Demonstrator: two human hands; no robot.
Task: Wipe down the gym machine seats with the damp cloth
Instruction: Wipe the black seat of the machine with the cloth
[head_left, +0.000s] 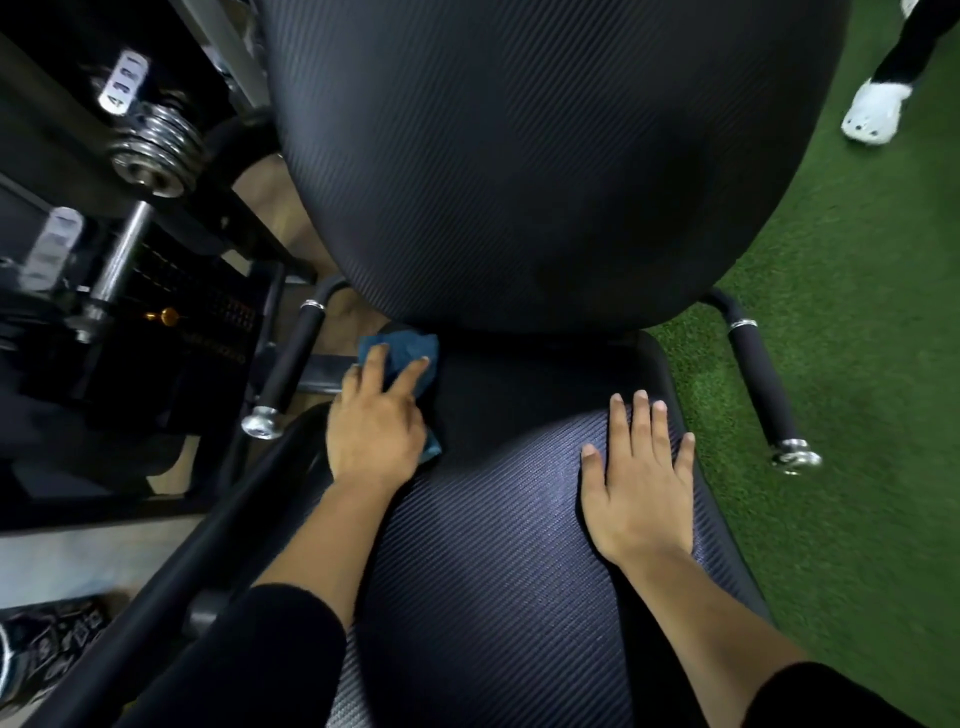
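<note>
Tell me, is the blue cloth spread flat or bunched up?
Bunched up: the blue cloth lies crumpled under the left hand on the seat, folds poking out beyond it.

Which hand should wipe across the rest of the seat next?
Probably left. The left hand presses the cloth onto the seat's back corner; the right hand lies flat on it, bare.

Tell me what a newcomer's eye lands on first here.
The big black backrest pad fills the top centre, looming over the ribbed seat below it. At the seat's back left corner the left hand presses a blue cloth, while the right hand lies flat on the seat's right side. Bright green turf runs down the right edge.
</note>
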